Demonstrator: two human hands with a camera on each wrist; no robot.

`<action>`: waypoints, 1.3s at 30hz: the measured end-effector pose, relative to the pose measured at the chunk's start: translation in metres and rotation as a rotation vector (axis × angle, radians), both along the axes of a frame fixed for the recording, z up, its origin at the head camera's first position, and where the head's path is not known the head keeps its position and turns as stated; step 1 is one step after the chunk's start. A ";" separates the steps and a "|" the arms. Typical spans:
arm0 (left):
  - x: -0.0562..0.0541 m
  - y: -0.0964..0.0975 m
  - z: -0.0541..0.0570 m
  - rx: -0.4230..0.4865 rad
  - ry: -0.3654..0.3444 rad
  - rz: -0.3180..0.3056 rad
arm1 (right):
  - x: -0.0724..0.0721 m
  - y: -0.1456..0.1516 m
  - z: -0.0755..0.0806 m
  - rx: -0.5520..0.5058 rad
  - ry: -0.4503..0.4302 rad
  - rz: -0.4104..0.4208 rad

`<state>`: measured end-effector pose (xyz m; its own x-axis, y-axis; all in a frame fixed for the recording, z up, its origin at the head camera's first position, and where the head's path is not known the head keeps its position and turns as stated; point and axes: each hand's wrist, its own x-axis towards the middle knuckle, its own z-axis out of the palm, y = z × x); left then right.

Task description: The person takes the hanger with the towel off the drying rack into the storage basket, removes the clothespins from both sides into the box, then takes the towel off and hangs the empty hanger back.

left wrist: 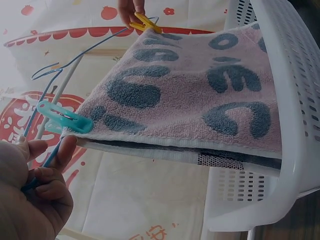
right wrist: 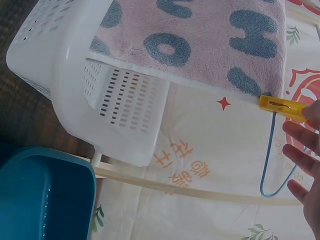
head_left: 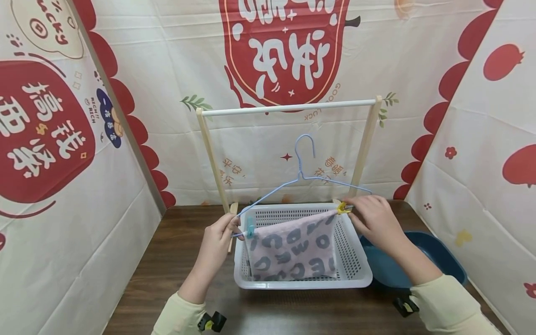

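Two corners of pink, grey-lettered terry towel (head_left: 293, 249), frame centre, look clipped; our left hand (head_left: 219, 230) grips thin blue hanger (head_left: 300, 176), right hand (head_left: 374, 217) pinches yellow plastic clip (head_left: 344, 208), release likely due.

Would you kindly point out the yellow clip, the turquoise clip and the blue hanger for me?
Yellow clip (right wrist: 282, 109): right wrist view, on the middle of its body.
Turquoise clip (left wrist: 70, 121): left wrist view, on the middle of its body.
Blue hanger (head_left: 300, 175): head view, on the neck below its hook.
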<state>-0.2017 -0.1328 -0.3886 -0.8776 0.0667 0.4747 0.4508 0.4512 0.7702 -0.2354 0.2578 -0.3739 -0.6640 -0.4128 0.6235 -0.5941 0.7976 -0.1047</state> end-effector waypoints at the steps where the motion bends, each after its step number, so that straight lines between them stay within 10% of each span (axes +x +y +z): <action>1: 0.000 0.000 0.000 0.001 0.002 0.000 | 0.000 0.000 0.000 0.008 0.002 0.003; 39: -0.003 -0.007 0.006 -0.028 0.009 0.006 | 0.005 0.005 -0.006 -0.083 0.186 0.198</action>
